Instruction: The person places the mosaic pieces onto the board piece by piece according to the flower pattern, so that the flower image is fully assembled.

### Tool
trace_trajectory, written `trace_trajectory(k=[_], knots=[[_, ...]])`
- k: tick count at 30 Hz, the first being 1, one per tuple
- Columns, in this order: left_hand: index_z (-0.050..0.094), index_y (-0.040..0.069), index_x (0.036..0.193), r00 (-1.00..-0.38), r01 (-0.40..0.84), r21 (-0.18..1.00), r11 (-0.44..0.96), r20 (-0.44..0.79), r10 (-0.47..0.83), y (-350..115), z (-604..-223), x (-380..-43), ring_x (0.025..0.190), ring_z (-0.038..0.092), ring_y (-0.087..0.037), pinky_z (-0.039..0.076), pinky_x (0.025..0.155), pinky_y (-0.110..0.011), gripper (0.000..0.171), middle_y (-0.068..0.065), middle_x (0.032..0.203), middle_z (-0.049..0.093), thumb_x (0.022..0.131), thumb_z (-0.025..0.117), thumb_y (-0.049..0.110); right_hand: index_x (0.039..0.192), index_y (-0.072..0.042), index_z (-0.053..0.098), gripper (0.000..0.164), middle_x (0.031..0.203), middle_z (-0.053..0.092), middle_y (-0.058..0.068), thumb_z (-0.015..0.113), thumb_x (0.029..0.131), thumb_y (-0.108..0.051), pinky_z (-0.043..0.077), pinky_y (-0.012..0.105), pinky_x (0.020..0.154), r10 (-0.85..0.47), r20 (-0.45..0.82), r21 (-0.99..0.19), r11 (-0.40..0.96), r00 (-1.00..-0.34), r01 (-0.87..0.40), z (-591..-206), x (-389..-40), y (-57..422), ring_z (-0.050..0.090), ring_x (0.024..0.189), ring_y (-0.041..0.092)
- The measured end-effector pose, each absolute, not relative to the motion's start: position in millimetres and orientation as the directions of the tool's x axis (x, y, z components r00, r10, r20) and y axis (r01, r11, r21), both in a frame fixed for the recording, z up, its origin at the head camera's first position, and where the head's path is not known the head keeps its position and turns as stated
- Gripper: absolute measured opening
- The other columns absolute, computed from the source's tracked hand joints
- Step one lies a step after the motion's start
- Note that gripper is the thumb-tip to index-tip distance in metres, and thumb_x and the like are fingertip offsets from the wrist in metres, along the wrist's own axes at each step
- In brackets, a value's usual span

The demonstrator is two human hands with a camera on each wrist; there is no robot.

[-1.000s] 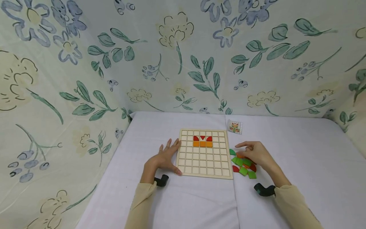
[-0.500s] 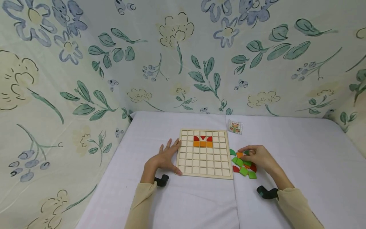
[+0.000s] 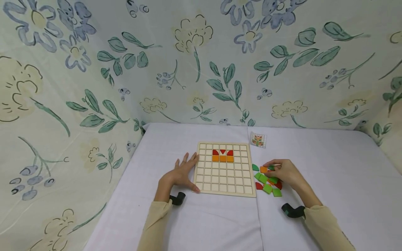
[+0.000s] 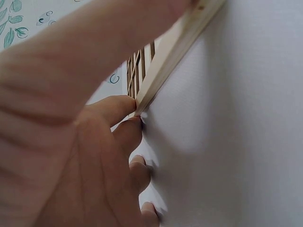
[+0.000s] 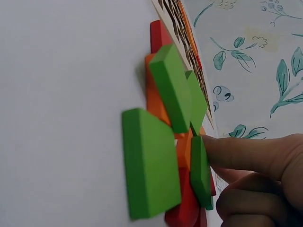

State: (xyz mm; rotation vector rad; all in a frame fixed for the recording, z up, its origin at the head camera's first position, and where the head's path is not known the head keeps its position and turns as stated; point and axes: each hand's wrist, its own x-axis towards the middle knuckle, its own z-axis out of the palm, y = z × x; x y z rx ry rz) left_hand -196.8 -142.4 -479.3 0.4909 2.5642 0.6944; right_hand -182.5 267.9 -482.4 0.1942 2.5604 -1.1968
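A square wooden grid board (image 3: 223,181) lies on the table. Red and orange tiles (image 3: 223,158) fill a few cells near its top. My left hand (image 3: 179,174) rests along the board's left edge, fingers spread, thumb at the lower left corner; the left wrist view shows fingertips (image 4: 128,132) touching the rim. Right of the board, my right hand (image 3: 284,171) pinches an orange square tile (image 3: 263,169) between thumb and index finger, above a loose pile. In the right wrist view the thumb (image 5: 246,153) is beside a green tile (image 5: 201,165); the pinched tile is mostly hidden there.
Loose green tiles (image 3: 267,188) and red quarter-round tiles (image 3: 259,185) overlap beside the board's right edge. A small pattern card (image 3: 258,139) lies behind the pile. White cloth (image 3: 220,223) covers the table, and a floral curtain (image 3: 201,69) hangs behind it.
My right hand has drawn slightly right and down, its index finger bending in so that the orange tile shows between finger and thumb. The left hand and board have stayed put.
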Motion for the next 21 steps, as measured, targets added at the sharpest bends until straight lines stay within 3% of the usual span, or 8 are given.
trace_trajectory(k=[15,21], knots=[[0.012,0.014,0.168,-0.842,0.215,0.553,0.805,-0.312,0.44,-142.6,-479.9,-195.8,0.163,-0.014,-0.031,-0.009,0.13,-0.062,0.139,-0.001,0.177,0.001,0.063,0.1,0.039,0.124,0.0,0.07,0.043,0.06,0.041,-0.003,0.082,0.089,-0.022,0.035,0.026,0.051,0.074,-0.303,-0.698,0.662,-0.95,0.274,-486.6,-186.9,268.9,0.044,0.057,0.016],[0.012,0.015,0.168,-0.841,0.218,0.553,0.805,-0.312,0.442,-142.3,-479.2,-196.7,0.163,-0.014,-0.03,-0.009,0.13,-0.061,0.139,-0.001,0.177,0.001,0.063,0.1,0.039,0.123,0.004,0.069,0.043,0.059,0.038,-0.003,0.081,0.09,-0.021,0.033,0.025,0.05,0.049,-0.282,-0.69,0.683,-0.958,0.238,-483.8,-186.0,270.4,0.042,0.055,0.015]])
